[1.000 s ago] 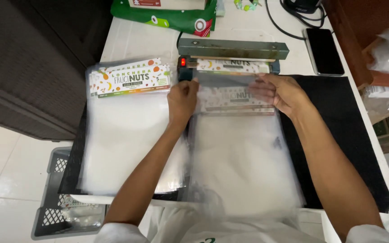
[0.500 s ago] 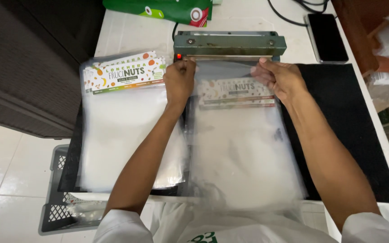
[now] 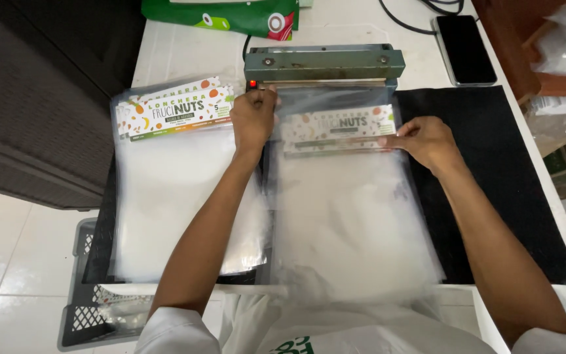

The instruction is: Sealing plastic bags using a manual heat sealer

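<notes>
Currently one clear bag (image 3: 348, 203) with a printed header card lies on the black mat (image 3: 492, 183), its top edge under the one green heat sealer (image 3: 324, 64). Two hands apart: left hand (image 3: 253, 118) pinches the bag's top left corner, right hand (image 3: 427, 141) pinches its right edge. One stack of like bags (image 3: 171, 196) lies left. One phone (image 3: 465, 39) on the white surface (image 3: 185, 52).

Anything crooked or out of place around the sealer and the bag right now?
Nothing looks damaged or spilled. The clear bag lies roughly square to the heat sealer, held by the left hand and right hand. The finished stack beside it sits slightly tilted.
</notes>
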